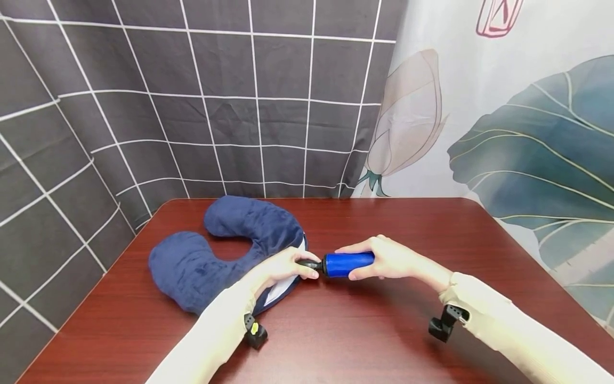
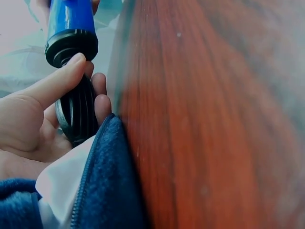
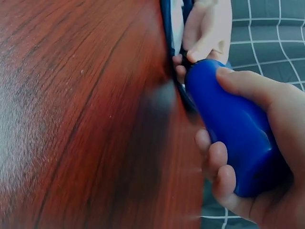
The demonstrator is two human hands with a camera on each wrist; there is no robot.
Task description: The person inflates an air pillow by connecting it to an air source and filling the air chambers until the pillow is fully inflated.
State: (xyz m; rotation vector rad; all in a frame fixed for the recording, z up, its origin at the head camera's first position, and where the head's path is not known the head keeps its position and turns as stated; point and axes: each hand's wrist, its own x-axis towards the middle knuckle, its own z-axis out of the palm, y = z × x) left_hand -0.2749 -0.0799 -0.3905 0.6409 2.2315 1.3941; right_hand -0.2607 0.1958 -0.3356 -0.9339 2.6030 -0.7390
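Note:
A small hand pump has a blue barrel (image 1: 347, 264) and a black ribbed handle (image 2: 82, 112). With thumb and fingers my left hand (image 1: 284, 264) grips the handle. Around the barrel's far end my right hand (image 1: 392, 258) is wrapped, thumb along its side in the right wrist view. A navy U-shaped neck pillow (image 1: 261, 221) lies under and beside my left hand. Its zipper (image 2: 86, 176) is open along the outer curve, showing white inner fabric (image 1: 283, 288). In the left wrist view, the handle's lower end is close to that fabric; whether they touch I cannot tell.
A reddish-brown wooden table (image 1: 355, 341) carries everything. Behind it hang a dark grid-patterned cloth (image 1: 220, 122) and a pale curtain (image 1: 460, 48) printed with leaves. Black wrist cameras sit on both sleeves.

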